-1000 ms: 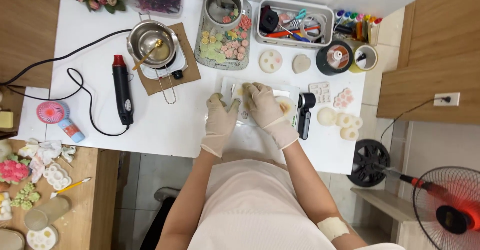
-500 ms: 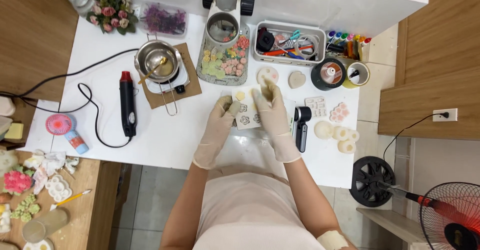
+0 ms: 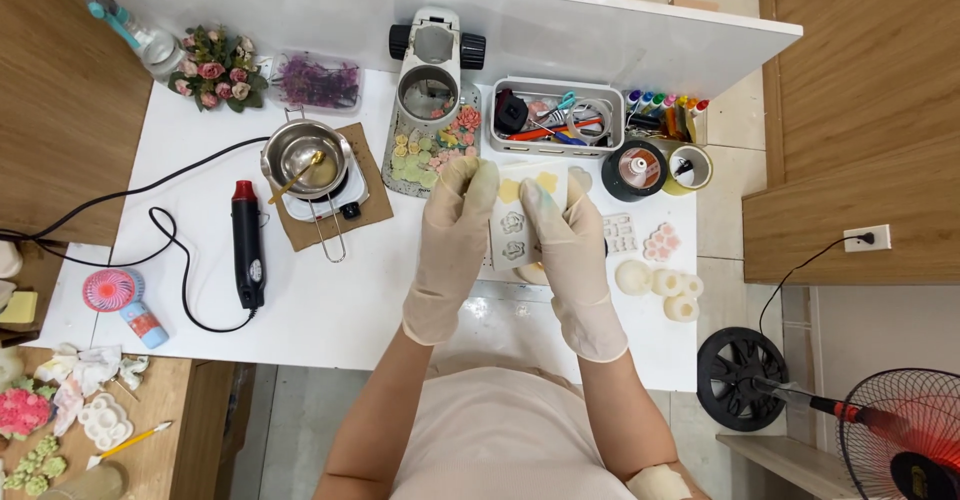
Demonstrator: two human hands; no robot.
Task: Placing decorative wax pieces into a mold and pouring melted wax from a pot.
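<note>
White silicone mould (image 3: 516, 222), flat rectangular slab with flower-shaped cavities, two yellow-filled at top. Held above white table (image 3: 330, 310), centre of view, raised off surface. Left hand (image 3: 455, 245), gloved, pinching mould's 9 o'clock edge; right hand (image 3: 572, 255), gloved, pinching 3 o'clock edge. Judged light, soft, flexible; gloves may slip on smooth silicone. Best grip: opposite long edges, clear of cavities. Melting pot (image 3: 303, 157) at 10 o'clock; heat gun (image 3: 246, 245) at 9 o'clock.

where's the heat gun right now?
Head view, left side: the heat gun lies flat on the white table, just left of the small metal pot, away from both hands.
</note>
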